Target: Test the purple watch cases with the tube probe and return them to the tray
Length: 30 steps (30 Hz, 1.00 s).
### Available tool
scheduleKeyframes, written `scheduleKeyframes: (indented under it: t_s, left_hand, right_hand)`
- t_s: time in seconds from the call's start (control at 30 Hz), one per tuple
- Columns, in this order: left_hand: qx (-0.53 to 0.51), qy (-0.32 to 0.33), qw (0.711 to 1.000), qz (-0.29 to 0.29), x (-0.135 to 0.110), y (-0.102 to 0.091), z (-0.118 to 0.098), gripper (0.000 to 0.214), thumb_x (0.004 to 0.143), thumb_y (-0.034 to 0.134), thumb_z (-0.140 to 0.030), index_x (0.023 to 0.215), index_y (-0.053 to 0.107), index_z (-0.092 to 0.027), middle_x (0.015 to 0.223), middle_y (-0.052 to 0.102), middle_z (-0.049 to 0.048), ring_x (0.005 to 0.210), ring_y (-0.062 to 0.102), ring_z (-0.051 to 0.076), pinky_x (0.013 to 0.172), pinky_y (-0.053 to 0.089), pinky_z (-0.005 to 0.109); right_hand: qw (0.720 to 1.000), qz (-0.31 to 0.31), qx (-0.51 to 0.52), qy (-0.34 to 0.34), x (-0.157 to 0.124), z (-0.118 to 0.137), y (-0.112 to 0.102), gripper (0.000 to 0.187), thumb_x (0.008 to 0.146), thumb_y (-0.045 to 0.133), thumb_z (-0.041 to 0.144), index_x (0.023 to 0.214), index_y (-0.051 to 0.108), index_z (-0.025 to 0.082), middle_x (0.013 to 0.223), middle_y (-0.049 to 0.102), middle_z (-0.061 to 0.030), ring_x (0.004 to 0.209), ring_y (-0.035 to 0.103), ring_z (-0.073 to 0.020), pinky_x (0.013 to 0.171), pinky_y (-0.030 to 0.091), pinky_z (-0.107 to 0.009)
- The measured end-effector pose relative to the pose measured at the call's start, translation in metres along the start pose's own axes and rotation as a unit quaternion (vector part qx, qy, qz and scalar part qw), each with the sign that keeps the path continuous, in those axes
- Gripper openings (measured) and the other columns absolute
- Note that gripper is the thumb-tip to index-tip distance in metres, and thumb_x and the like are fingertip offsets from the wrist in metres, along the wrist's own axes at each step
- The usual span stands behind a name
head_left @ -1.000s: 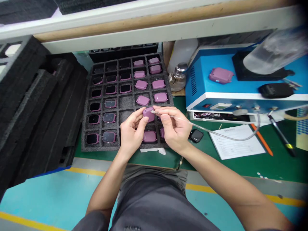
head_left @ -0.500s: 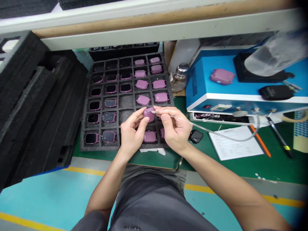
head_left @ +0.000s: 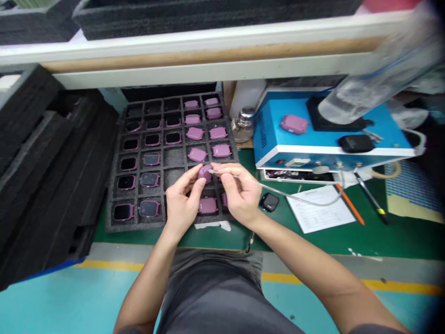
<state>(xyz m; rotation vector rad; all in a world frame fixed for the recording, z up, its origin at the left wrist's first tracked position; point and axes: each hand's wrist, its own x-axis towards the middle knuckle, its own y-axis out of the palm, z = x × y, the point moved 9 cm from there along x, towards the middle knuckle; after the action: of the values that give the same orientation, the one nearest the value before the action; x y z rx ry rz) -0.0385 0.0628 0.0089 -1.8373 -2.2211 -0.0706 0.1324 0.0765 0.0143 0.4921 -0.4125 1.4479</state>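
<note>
Left hand (head_left: 184,197) pinching a mauve smartwatch case (head_left: 205,173) at lower centre, right hand (head_left: 241,192) pinching a thin clear tube (head_left: 292,197), tip pointing left, just at the case's right side.

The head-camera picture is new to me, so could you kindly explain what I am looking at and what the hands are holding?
This view comes from a camera worn on the person's head, looking down at their own hands. The left hand holds a pink smartwatch case, and the right hand pinches a thin clear tube with its tip at that case. Behind lie a black foam tray of similar cases and a blue machine; a paper form lies on the green bench mat.
</note>
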Motion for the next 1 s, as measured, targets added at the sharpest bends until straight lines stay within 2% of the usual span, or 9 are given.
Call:
scheduleKeyframes:
  t_s: [0.17,0.43,0.83,1.0]
  left_hand:
    - [0.022,-0.003,1.0,-0.008,0.0036,-0.0029,0.0012,0.043,0.094,0.077,-0.042,0.127,0.078,-0.014,0.123,0.081,0.0135,0.106,0.081,0.025,0.097,0.066,0.034]
    - [0.049,-0.004,0.998,-0.034,0.0061,-0.0056,-0.0022,0.046,0.091,0.078,-0.047,0.123,0.079,-0.013,0.118,0.082,0.0138,0.103,0.082,0.027,0.095,0.068,0.036]
    - [0.045,-0.001,0.999,-0.031,0.0071,-0.0057,-0.0015,0.044,0.092,0.079,-0.043,0.124,0.079,-0.014,0.118,0.082,0.0127,0.104,0.082,0.024,0.096,0.067,0.033]
    - [0.048,-0.006,0.998,-0.031,0.0066,-0.0061,-0.0001,0.046,0.091,0.079,-0.046,0.124,0.079,-0.014,0.118,0.082,0.0132,0.104,0.081,0.026,0.096,0.067,0.037]
  right_hand:
    - [1.0,0.001,-0.004,-0.01,0.0057,0.0025,0.0026,0.015,0.104,0.06,0.025,0.104,0.075,0.025,0.107,0.08,-0.0069,0.107,0.079,-0.0207,0.097,0.064,-0.039]
    - [1.0,0.008,0.004,-0.002,0.0098,0.001,0.0039,0.016,0.105,0.059,0.027,0.104,0.075,0.025,0.108,0.08,-0.008,0.107,0.079,-0.0208,0.097,0.065,-0.04]
    - [1.0,0.01,0.007,0.005,0.0102,0.0003,0.0042,0.016,0.105,0.059,0.027,0.104,0.075,0.025,0.108,0.08,-0.0082,0.108,0.078,-0.0205,0.098,0.064,-0.04]
    - [1.0,0.012,0.013,0.005,0.0101,-0.0003,0.0044,0.016,0.105,0.059,0.026,0.105,0.075,0.025,0.109,0.08,-0.0082,0.108,0.078,-0.0207,0.097,0.063,-0.04]
